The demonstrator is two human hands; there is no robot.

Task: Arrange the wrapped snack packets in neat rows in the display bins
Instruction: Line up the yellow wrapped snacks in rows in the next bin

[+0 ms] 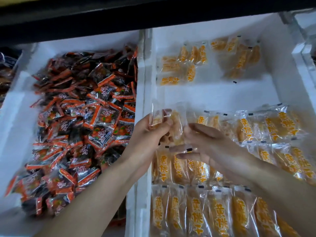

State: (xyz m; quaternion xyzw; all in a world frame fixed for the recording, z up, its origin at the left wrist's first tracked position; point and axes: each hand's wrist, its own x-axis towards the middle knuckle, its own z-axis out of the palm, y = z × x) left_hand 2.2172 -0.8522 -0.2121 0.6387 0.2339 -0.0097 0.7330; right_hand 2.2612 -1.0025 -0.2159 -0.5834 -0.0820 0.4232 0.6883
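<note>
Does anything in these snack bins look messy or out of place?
Yes. At the back of the right bin, loose yellow packets lie in two clumps at odd angles, unlike the neat rows nearer the front. The red-and-black packets in the left bin are a jumbled heap. The left hand grips a bunch of packets.

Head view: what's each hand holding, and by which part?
Left hand grips a few yellow-peach packets by their lower ends, thumb on top. Right hand: straight fingers only touch a wrapper edge.
</note>
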